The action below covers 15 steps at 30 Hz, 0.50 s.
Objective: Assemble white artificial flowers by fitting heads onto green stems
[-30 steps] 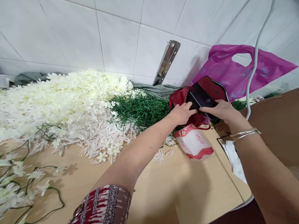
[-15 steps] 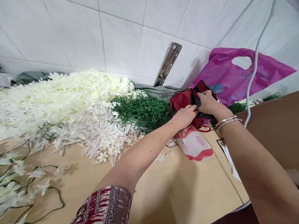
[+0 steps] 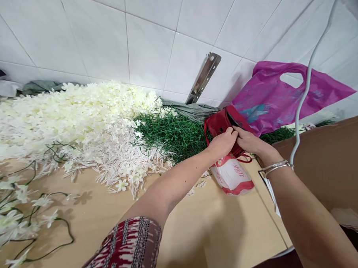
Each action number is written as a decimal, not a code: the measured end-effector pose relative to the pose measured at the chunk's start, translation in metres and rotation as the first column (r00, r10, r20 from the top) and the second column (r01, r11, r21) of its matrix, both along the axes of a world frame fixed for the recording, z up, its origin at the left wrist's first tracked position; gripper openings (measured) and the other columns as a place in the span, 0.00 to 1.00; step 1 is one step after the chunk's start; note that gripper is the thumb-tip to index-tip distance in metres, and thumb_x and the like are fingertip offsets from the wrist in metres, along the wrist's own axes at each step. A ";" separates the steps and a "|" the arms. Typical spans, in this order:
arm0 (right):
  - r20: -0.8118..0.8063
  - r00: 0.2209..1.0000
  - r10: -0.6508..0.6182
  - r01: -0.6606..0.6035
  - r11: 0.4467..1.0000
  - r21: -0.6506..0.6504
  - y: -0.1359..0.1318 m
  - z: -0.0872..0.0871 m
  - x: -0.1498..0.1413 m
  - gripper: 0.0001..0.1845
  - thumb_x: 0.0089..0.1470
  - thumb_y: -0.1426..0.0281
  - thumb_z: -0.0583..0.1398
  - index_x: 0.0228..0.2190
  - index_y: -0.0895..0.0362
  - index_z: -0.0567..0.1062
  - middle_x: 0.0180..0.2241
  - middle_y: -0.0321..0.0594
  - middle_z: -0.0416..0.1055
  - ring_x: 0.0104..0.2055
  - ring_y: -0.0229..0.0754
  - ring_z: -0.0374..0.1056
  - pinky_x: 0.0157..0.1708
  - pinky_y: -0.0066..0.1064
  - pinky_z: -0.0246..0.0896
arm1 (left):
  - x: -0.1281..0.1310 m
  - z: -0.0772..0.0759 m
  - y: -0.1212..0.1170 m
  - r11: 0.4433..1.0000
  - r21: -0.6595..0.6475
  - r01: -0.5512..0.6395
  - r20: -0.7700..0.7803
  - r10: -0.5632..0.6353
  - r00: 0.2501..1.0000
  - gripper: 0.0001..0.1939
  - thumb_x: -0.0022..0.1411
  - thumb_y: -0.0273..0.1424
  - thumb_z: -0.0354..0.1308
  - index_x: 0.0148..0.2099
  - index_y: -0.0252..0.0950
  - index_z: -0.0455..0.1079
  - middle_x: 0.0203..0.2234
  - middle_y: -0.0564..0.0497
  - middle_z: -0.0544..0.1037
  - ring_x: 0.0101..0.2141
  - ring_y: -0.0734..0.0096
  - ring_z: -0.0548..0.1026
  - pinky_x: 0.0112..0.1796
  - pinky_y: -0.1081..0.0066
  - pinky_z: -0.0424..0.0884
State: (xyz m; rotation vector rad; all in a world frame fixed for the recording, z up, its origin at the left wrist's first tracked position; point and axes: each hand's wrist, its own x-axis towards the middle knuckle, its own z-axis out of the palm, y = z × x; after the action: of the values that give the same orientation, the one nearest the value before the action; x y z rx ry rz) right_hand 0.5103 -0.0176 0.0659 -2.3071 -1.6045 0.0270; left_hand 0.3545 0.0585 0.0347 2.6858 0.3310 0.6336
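My left hand [image 3: 223, 143] and my right hand [image 3: 248, 139] meet at the top edge of a small red bag [image 3: 218, 125] that leans against the tiled wall. Both hands are closed, with fingers pinching the bag's opening. Only a thin dark edge of a phone [image 3: 232, 120] shows, sticking out of the bag. My right wrist wears silver bangles [image 3: 274, 167]. A red and white packet [image 3: 232, 176] lies on the table just below my hands.
A big heap of white artificial flowers [image 3: 65, 119] and green stems [image 3: 170, 132] covers the left and middle of the tan table [image 3: 183, 224]. A pink plastic bag [image 3: 281, 94] and a metal bracket [image 3: 203, 77] lean on the wall. A brown cardboard box [image 3: 331, 163] stands right, with a grey cable [image 3: 304, 93] hanging over it.
The dark phone, held above the red bag a second ago, has gone down into it. My right hand has lowered to the bag's opening beside my left hand.
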 end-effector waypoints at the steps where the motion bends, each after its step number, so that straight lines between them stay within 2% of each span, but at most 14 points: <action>1: 0.016 1.000 -0.011 0.011 1.000 0.012 0.001 0.001 -0.005 0.22 0.64 0.73 0.59 0.58 0.62 0.76 0.58 0.56 0.77 0.62 0.56 0.74 0.64 0.54 0.68 | -0.003 0.002 0.001 1.000 -0.010 0.001 -0.004 -0.001 1.000 0.20 0.77 0.20 0.40 0.65 0.28 0.62 0.54 0.39 0.72 0.44 0.64 0.81 0.39 0.67 0.75; 3: 0.057 0.998 -0.040 0.036 0.998 0.060 -0.003 0.006 -0.018 0.26 0.61 0.75 0.55 0.60 0.64 0.75 0.59 0.59 0.77 0.64 0.58 0.72 0.66 0.55 0.66 | -0.013 0.006 0.004 1.000 -0.023 0.002 -0.014 -0.002 1.000 0.21 0.75 0.18 0.41 0.66 0.28 0.60 0.55 0.39 0.72 0.45 0.62 0.81 0.40 0.66 0.76; 5: 0.103 0.992 -0.073 0.059 0.990 0.131 -0.015 0.011 -0.037 0.28 0.63 0.73 0.52 0.61 0.63 0.74 0.61 0.58 0.75 0.66 0.59 0.71 0.67 0.57 0.63 | -0.029 0.012 0.010 1.000 -0.027 0.011 -0.030 -0.012 0.999 0.21 0.74 0.18 0.43 0.66 0.29 0.60 0.56 0.38 0.71 0.46 0.62 0.81 0.41 0.66 0.76; 7: 0.137 0.984 -0.115 0.089 0.979 0.184 -0.032 0.015 -0.055 0.26 0.66 0.68 0.50 0.58 0.61 0.77 0.58 0.58 0.77 0.61 0.60 0.74 0.65 0.57 0.64 | -0.051 0.019 0.017 0.999 -0.023 0.038 -0.054 -0.039 0.998 0.21 0.73 0.19 0.49 0.66 0.32 0.61 0.59 0.39 0.70 0.46 0.63 0.81 0.43 0.66 0.77; 8: 0.165 0.972 -0.170 0.131 0.966 0.221 -0.041 0.016 -0.062 0.25 0.68 0.64 0.50 0.57 0.60 0.78 0.56 0.59 0.78 0.59 0.61 0.75 0.64 0.58 0.64 | -0.065 0.022 0.020 0.998 -0.018 0.059 -0.072 -0.060 0.996 0.19 0.73 0.21 0.51 0.64 0.33 0.64 0.60 0.40 0.71 0.46 0.64 0.81 0.44 0.66 0.77; 9: 0.229 0.932 -0.280 0.214 0.938 0.274 -0.049 0.017 -0.067 0.26 0.69 0.60 0.50 0.56 0.58 0.78 0.55 0.57 0.78 0.59 0.62 0.74 0.63 0.57 0.65 | -0.080 0.025 0.022 0.997 -0.014 0.080 -0.090 -0.081 0.993 0.18 0.73 0.21 0.53 0.62 0.34 0.66 0.60 0.42 0.71 0.45 0.64 0.81 0.44 0.67 0.76; 11: 0.251 0.893 -0.373 0.286 0.902 0.323 -0.057 0.017 -0.067 0.29 0.69 0.56 0.49 0.60 0.59 0.75 0.60 0.63 0.73 0.65 0.68 0.67 0.64 0.61 0.61 | -0.113 0.031 0.025 0.993 -0.022 0.120 -0.161 -0.122 0.979 0.20 0.72 0.23 0.56 0.63 0.34 0.66 0.62 0.41 0.71 0.46 0.64 0.81 0.44 0.66 0.76; 13: 0.252 0.889 -0.382 0.309 0.908 0.284 -0.056 0.015 -0.059 0.35 0.68 0.51 0.51 0.66 0.58 0.68 0.69 0.68 0.61 0.70 0.74 0.58 0.62 0.66 0.58 | -0.148 0.038 0.028 0.985 -0.053 0.163 -0.256 -0.171 0.951 0.18 0.71 0.25 0.58 0.62 0.35 0.70 0.64 0.42 0.71 0.47 0.63 0.81 0.44 0.67 0.76; 15: 0.261 0.923 -0.282 0.264 0.959 0.104 -0.050 0.010 -0.046 0.37 0.68 0.48 0.50 0.70 0.53 0.63 0.74 0.69 0.50 0.73 0.80 0.47 0.59 0.76 0.53 | -0.183 0.044 0.028 0.976 -0.110 0.186 -0.350 -0.213 0.912 0.16 0.70 0.27 0.62 0.59 0.37 0.74 0.64 0.44 0.72 0.47 0.64 0.81 0.45 0.68 0.75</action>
State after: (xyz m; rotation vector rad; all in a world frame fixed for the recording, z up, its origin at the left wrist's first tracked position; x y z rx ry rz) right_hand 0.4648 -0.0673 0.0759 -2.5470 -1.3566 -0.4221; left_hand 0.1715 0.0869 0.0791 2.7073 0.1631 0.0629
